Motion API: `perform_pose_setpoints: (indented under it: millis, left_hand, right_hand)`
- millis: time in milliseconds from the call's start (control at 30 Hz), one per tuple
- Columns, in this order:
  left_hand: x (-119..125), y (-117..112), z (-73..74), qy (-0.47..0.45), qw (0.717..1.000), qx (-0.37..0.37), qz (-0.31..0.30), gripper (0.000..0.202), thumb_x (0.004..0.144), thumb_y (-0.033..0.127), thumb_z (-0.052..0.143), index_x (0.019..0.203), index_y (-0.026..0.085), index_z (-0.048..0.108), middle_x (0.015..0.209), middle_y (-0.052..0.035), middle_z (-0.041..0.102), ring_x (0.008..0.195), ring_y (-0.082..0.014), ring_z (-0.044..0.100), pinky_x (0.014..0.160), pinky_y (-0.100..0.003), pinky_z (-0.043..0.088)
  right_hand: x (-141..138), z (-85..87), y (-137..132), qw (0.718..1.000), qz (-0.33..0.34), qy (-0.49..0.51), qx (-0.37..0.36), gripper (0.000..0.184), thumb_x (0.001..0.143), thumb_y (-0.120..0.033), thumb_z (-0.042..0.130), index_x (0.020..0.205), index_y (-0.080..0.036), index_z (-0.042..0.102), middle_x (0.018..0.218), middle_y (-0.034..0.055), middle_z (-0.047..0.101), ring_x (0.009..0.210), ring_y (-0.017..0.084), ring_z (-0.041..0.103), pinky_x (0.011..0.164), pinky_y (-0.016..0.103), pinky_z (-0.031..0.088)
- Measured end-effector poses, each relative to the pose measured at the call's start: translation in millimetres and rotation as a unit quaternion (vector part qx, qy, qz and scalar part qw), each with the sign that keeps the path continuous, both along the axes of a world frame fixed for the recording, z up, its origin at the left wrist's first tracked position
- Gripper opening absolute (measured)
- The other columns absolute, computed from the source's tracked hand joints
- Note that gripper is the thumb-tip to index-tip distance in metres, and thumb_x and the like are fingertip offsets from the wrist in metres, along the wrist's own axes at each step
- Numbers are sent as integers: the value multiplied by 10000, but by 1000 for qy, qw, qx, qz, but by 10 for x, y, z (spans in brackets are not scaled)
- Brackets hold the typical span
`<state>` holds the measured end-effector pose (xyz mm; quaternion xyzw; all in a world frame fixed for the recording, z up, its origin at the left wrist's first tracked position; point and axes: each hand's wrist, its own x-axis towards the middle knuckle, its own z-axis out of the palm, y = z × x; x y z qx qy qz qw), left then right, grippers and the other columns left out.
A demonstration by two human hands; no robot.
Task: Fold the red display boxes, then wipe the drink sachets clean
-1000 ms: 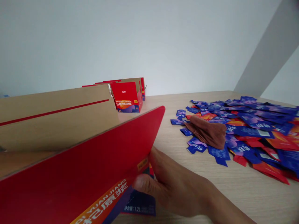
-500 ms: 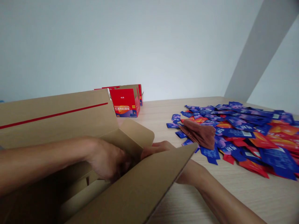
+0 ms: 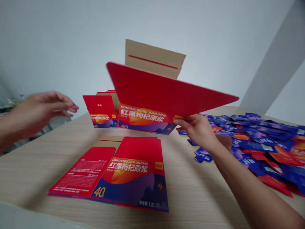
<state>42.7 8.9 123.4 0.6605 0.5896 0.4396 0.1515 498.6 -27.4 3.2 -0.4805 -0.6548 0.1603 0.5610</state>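
A red, orange and blue cardboard carton (image 3: 147,116) with raised flaps is held by its right side in my right hand (image 3: 199,129). The thumb presses on the printed front, and the other fingers are partly hidden. The carton appears to be just above the table, its brown inside showing on the rear flap. Apart from it on the left, my left hand (image 3: 47,105) is in the air, blurred, with fingers stretched out and nothing in them. Nearer to me lie flattened cartons (image 3: 133,181) of the same print, stacked on the table.
Further back on the left stand erected cartons (image 3: 101,111) in a row. A large heap of blue and red sachets (image 3: 259,136) covers the table's right side. Behind my right forearm, a brown cloth (image 3: 225,141) shows in part. A pale edge (image 3: 35,218) crosses the lower left corner.
Both hands were inside the carton's open flaps close to me. The carton has been turned print side toward me and moved away. My left hand has let go and moved left.
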Motion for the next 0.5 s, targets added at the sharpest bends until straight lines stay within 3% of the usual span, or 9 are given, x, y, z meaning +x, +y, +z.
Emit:
perform_pose_setpoints:
  millis: [100, 167, 233, 333, 500]
  left_hand:
    - [-207, 90, -655, 82, 990, -113, -30, 724, 682, 755, 760, 1055, 147, 629, 1168, -156, 706, 1192, -360, 654, 1168, -543, 488]
    - [-356, 146, -1062, 116, 982, -144, -44, 823, 711, 835, 749, 1135, 139, 640, 1282, -175, 707, 1249, -364, 646, 1198, -489, 454]
    - [-496, 189, -1393, 87, 977, -183, -71, 824, 822, 850, 701, 1243, 147, 625, 1323, -136, 718, 1264, -334, 656, 1123, -405, 500]
    - [-651, 242, -1747, -9, 964, -245, -98, 749, 917, 830, 657, 1274, 173, 615, 1204, -49, 763, 1139, -270, 695, 970, -325, 550]
    - [-783, 354, -2128, -161, 949, -263, -70, 708, 827, 794, 795, 1212, 215, 659, 1066, 35, 791, 996, -209, 708, 895, -277, 559]
  right_hand:
    - [-72, -58, 317, 999, -43, 9, -9, 423, 967, -497, 741, 1185, -145, 827, 1102, 125, 859, 874, 294, 833, 707, 401, 735]
    - [-167, -127, 511, 997, -68, 1, -26, 432, 1006, -511, 730, 1202, -135, 811, 1114, 133, 853, 872, 291, 837, 684, 393, 739]
    - [-283, -211, 684, 995, -87, -21, -53, 412, 1051, -502, 713, 1207, -129, 793, 1105, 136, 846, 856, 270, 834, 678, 376, 732]
    - [-476, -332, 908, 987, -105, -75, -100, 336, 1092, -447, 717, 1220, -138, 759, 1099, 97, 819, 862, 215, 811, 748, 370, 709]
    - [-812, -462, 1247, 960, -130, -191, -158, 293, 1094, -386, 729, 1292, -171, 722, 1236, 83, 760, 1030, 231, 771, 894, 431, 670]
